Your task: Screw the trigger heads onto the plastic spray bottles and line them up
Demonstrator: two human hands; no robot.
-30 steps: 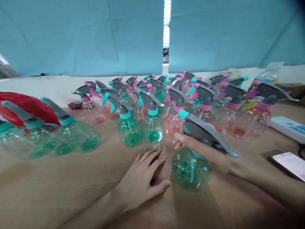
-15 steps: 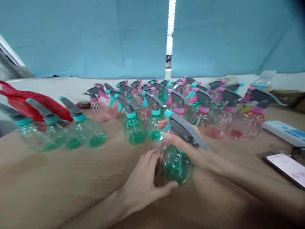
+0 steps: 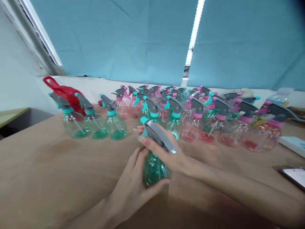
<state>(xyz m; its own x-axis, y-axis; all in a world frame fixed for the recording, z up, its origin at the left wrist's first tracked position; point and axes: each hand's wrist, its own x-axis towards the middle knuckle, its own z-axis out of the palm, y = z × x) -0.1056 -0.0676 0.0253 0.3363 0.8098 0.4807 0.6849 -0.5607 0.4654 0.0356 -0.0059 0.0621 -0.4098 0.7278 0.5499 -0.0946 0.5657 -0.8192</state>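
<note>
Clock positions are read about the held bottle.

- Desk [image 3: 57,181]: left edge at 9 to 10 o'clock; bare top at 8 to 9 gives room.
- Red bag [image 3: 65,93]: at 10.
- Green spray bottles [image 3: 96,124], three: stand upright before it.
- Left hand [image 3: 132,179]: at 8; fingers curve round the bottle's body, thumb low in front.
- Held spray bottle [image 3: 154,173], green: centre, nozzle towards 11.
- Right hand [image 3: 175,154]: at 2; fingers clamp the neck beneath the grey lever.
- Mixed bottles [image 3: 192,125], pink and green: crowd 11 to 3, leaving little room.
- Phone [image 3: 295,176]: at 3.
</note>
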